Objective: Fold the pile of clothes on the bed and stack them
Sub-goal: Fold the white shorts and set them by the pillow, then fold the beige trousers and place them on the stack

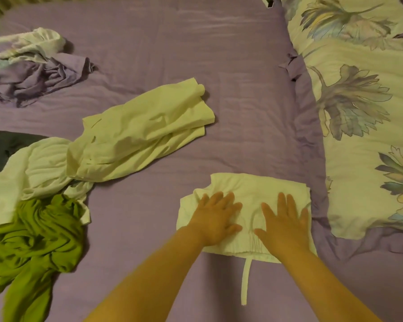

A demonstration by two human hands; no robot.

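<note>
A folded white garment [249,189] with an elastic waist and a loose drawstring lies on the purple bed sheet [196,54], near the front. Both palms press flat on it with fingers spread: my left hand [215,217] on its left half, my right hand [283,223] on its right half. To the left lies an unfolded pile: a pale yellow garment [140,133], a white garment [33,173] under it, a crumpled green garment [33,247] at the front left, and a dark garment [2,145] at the left edge.
A crumpled purple and white bedding bundle [30,66] sits at the far left. A floral pillow [363,112] with a purple border fills the right side, close to the folded garment.
</note>
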